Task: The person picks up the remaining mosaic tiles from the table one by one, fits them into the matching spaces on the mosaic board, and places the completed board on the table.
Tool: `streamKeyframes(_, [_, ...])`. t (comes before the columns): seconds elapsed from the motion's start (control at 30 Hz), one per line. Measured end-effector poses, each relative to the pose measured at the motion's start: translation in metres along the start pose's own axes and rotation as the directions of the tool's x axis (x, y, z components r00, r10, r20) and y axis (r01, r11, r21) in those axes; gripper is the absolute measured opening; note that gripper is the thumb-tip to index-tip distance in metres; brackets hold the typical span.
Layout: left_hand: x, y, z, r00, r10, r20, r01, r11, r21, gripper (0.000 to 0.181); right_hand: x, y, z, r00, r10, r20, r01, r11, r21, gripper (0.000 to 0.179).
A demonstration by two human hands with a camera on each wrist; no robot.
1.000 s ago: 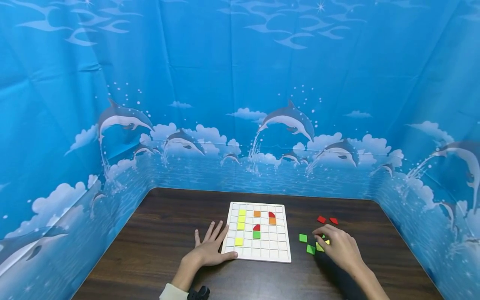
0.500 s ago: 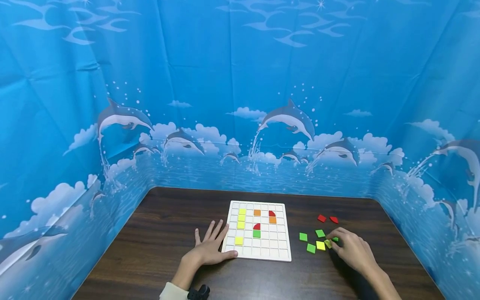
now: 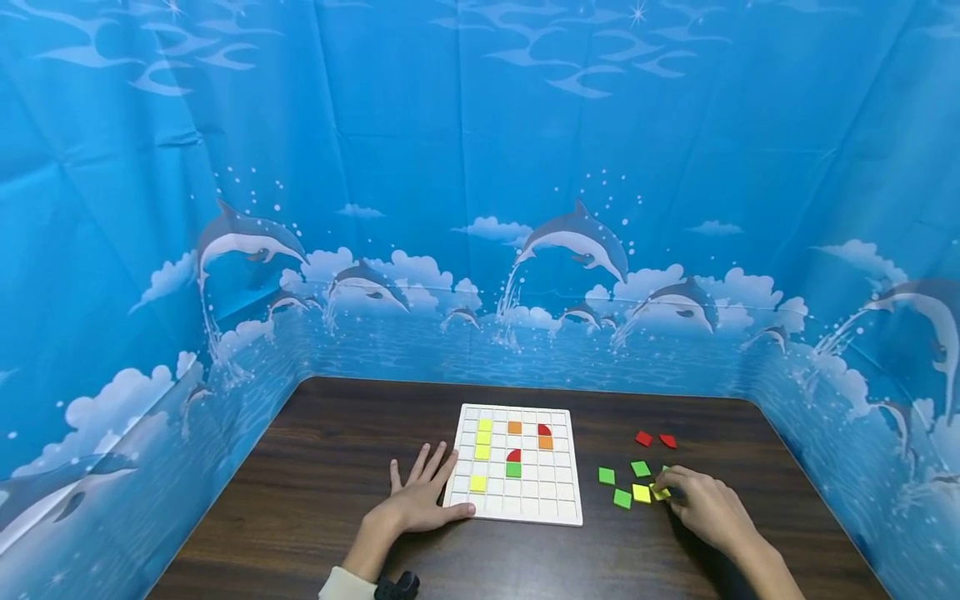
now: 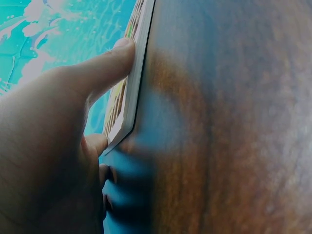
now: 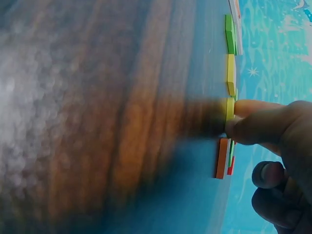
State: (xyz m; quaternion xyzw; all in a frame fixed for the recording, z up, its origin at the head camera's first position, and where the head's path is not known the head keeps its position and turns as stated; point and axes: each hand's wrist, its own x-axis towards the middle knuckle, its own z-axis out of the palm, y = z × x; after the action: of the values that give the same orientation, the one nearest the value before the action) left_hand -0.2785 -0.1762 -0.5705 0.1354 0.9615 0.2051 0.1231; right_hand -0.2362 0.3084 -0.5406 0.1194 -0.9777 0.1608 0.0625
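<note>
A white grid board [image 3: 525,504] lies on the table, bearing several yellow, orange, red and green pieces. My left hand [image 3: 420,502] rests at its near left corner with fingers spread, the thumb [image 4: 119,56] on the board's near edge. Right of the board, my right hand [image 3: 708,506] pinches a yellow square tile [image 5: 229,114] between thumb and forefinger, low at the tabletop. Another yellow tile [image 3: 641,493] lies just left of it. In the right wrist view, an orange tile [image 5: 221,158] sits beside the pinched one; the hand hides it in the head view.
Green tiles [image 3: 607,476] lie loose between board and right hand. Farther back are a red square [image 3: 643,437] and a red quarter-circle [image 3: 667,442]. A blue dolphin-print curtain [image 3: 480,250] surrounds the dark wooden table [image 3: 337,450] at the back and sides.
My right hand has moved right from above the green and yellow tiles to the right-hand yellow tile, which has shifted slightly toward me. My left hand and the board stay put.
</note>
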Motion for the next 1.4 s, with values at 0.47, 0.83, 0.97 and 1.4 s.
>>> streamKeyframes(0.47, [-0.011,0.004,-0.007,1.000,0.028,0.005,-0.028,0.999,-0.032,0.112,-0.001,-0.005,0.006,0.999,0.045,0.011,-0.045,0.999,-0.011,0.025])
streamKeyframes(0.83, [-0.009,0.004,-0.005,0.999,0.042,-0.005,-0.042,0.999,-0.033,0.110,0.003,-0.006,0.003,0.999,0.032,-0.003,-0.032,0.999,-0.037,0.023])
streamKeyframes(0.97, [-0.008,0.004,-0.005,0.999,0.048,-0.013,-0.048,0.998,-0.038,0.110,0.005,-0.006,0.001,0.999,0.042,-0.004,-0.042,0.999,-0.025,0.020])
streamKeyframes(1.4, [-0.014,0.012,-0.013,0.999,0.047,-0.011,-0.048,0.998,-0.040,0.110,0.007,-0.015,-0.002,0.997,-0.030,-0.072,0.026,0.998,-0.058,0.019])
